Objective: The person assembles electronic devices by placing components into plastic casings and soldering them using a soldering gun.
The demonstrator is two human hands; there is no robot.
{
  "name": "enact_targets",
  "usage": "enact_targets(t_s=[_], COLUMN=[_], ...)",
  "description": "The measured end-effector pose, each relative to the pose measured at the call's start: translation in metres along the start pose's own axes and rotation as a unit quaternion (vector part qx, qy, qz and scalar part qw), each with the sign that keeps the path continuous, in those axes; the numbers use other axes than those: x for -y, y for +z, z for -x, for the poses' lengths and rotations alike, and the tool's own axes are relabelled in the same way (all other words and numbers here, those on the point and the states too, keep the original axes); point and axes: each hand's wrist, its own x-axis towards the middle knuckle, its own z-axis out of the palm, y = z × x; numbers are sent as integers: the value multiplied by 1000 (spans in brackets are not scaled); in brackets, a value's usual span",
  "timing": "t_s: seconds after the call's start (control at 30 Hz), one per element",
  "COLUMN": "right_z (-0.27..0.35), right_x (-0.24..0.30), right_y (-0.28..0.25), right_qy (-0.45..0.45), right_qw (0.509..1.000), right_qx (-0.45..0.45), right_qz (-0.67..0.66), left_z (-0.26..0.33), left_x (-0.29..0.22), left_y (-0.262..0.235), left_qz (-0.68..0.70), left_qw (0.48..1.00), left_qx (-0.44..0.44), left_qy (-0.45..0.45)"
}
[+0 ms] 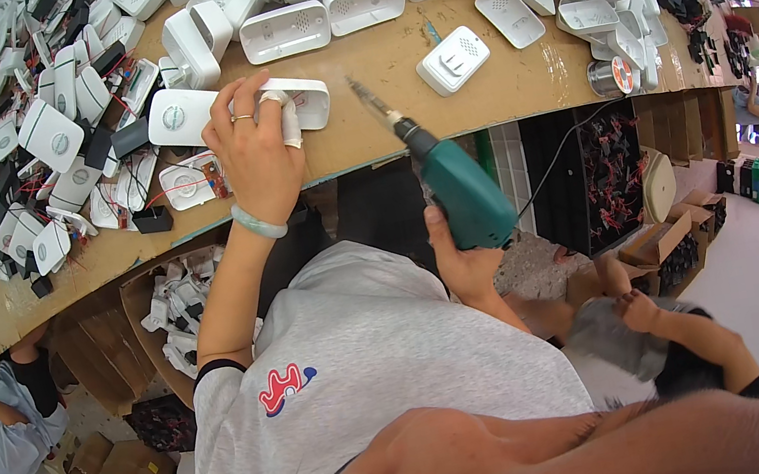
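My left hand (258, 152), with white tape on a finger and a jade-coloured bangle at the wrist, is closed over a white plastic housing (312, 105) at the table's near edge. The fingers cover much of it. A white cover with a round grey emblem (176, 117) lies against that hand's left side. In my right hand (468, 267) is a teal corded power screwdriver (466, 189), its long bit pointing up and left over the tabletop, apart from the housing. To the right of the bit, a closed white unit (453, 60) rests on the table.
White assemblies with red wires and black blocks (63, 140) are heaped at left. Empty white shells (284, 30) line the back, more at right. A solder spool (611, 77) sits near the right edge. A carton of white parts (193, 300) stands below; other people sit on both sides.
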Motion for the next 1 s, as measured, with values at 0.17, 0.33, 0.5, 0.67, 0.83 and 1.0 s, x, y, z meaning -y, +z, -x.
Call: enact_targets(t_s=[0.17,0.33,0.5,0.67,0.83,1.0], right_z=[-14,-18,-24,-33,-39,-40], right_x=[-5,8,13,11,20,23], right_y=[-8,-5,-8,-9,-3,-1], right_qy=[-20,38,38,28,17,-2], right_qw=[999,994,990,991,991,994], right_qx=[-42,-60,-94,-71,-57,-32], right_qz=[-5,-84,-98,-110,-121,-108], left_z=[-2,6,53,131,302,483], left_x=[-2,3,-16,18,163,265], left_y=[-1,-4,-29,-74,-38,-12], left_qz=[3,6,132,228,283,212], left_qw=[1000,1000,989,968,771,637], left_qx=[-9,-8,6,-46,-266,-377], left_qy=[4,25,66,-96,-504,-638])
